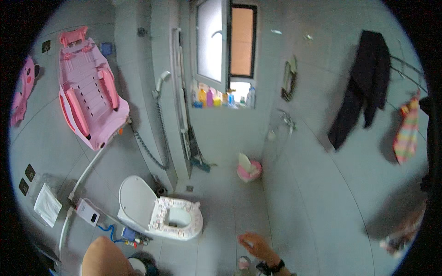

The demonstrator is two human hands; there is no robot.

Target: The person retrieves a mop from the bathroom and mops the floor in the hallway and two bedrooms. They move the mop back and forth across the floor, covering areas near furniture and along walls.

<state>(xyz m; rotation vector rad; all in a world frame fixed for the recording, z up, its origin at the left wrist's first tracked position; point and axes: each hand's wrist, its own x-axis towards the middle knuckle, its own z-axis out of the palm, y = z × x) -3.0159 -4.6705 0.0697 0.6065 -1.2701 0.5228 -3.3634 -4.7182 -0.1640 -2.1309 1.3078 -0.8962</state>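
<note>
My right hand (pixel 255 245), with a dark band at its wrist, hangs over the grey tiled floor to the right of the toilet (pixel 195 231). Its fingers point left, loosely stretched, and nothing shows in them. The toilet's lid (pixel 136 197) is raised, and a white patterned cover lies on the seat. At the lower left a bare arm (pixel 107 258) of mine juts into view, bent. The left hand itself is not visible. Beside that arm stands a dark round container (pixel 146 266) with something white in it, partly cut off.
A pink folding child's seat (pixel 90 92) hangs on the left wall. A shower hose (pixel 159 110) runs down near the corner. Bottles (pixel 212 98) line the sill under an open window. A pink bin (pixel 249 171) stands at the back. Dark trousers (pixel 363 83) hang on the right.
</note>
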